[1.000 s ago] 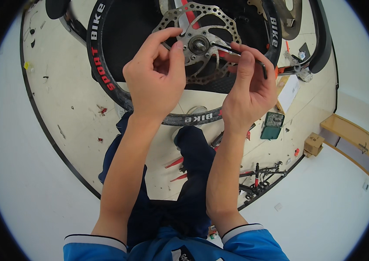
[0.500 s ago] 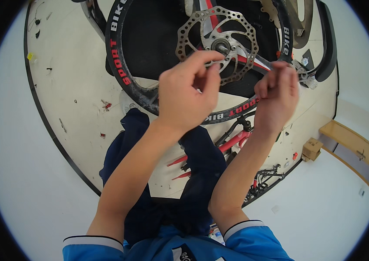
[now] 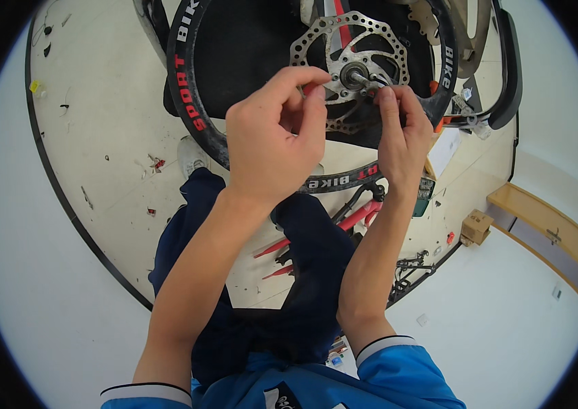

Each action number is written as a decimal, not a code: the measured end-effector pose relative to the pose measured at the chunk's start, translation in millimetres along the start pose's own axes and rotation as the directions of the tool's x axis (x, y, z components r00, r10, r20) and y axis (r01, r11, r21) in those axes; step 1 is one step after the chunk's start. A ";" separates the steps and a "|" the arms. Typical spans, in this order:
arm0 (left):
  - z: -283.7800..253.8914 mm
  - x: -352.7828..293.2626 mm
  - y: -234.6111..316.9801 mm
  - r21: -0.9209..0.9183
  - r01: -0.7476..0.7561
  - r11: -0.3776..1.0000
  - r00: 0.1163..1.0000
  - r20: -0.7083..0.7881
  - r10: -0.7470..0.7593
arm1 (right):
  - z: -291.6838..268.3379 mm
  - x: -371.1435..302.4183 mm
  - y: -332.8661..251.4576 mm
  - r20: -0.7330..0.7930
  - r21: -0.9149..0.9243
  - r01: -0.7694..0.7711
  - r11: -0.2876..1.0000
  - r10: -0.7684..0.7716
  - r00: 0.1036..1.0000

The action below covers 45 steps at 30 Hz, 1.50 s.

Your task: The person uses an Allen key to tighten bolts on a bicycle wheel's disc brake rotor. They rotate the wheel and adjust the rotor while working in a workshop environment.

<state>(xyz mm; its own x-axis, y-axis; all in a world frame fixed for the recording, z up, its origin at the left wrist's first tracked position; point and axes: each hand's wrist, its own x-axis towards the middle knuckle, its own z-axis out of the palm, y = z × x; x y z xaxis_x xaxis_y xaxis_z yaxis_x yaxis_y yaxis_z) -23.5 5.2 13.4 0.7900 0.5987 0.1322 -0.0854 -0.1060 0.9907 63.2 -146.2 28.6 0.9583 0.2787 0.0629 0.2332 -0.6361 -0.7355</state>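
Two bare hands at the hub of a black bicycle wheel, seen from above.

Left hand point(image 3: 272, 140): raised over the black bicycle wheel with red and white lettering point(image 3: 190, 102), forearm rising from the lower edge; fingers point(image 3: 313, 112) curled, thumb and forefinger pinched close together, what they held could not be told. Right hand point(image 3: 401, 140): reached to the wheel's centre; fingers point(image 3: 388, 102) closed on a small silver metal part point(image 3: 371, 82) at the hub point(image 3: 353, 73). Perforated silver brake disc point(image 3: 343, 41): mounted about the hub, partly behind both hands. Wheel: stood over a pale round floor mat point(image 3: 98, 136). Small cardboard box point(image 3: 475, 227): on the floor, well apart, right.
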 end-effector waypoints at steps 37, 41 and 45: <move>18.8 11.0 -17.3 0.106 0.368 0.924 0.898 0.216 -0.383 | -60.5 76.5 -11.5 0.682 -0.162 0.429 0.889 -0.213 0.700; 23.9 8.5 -22.4 0.048 0.368 0.929 0.907 0.201 -0.370 | -37.2 50.4 5.4 0.437 -0.154 0.316 0.936 -0.222 0.871; 20.1 9.6 -16.7 0.023 0.424 0.906 0.882 0.217 -0.418 | -31.7 42.2 -8.4 0.392 -0.206 0.345 0.916 -0.246 0.887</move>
<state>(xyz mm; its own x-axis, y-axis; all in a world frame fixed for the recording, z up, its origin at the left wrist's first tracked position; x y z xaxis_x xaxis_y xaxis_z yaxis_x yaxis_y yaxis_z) -2.3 -3.3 -2.5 0.8641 0.4006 -0.3048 0.2714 0.1393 0.9523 106.9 -151.9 58.7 0.7276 0.6855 -0.0272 0.5786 -0.6344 -0.5126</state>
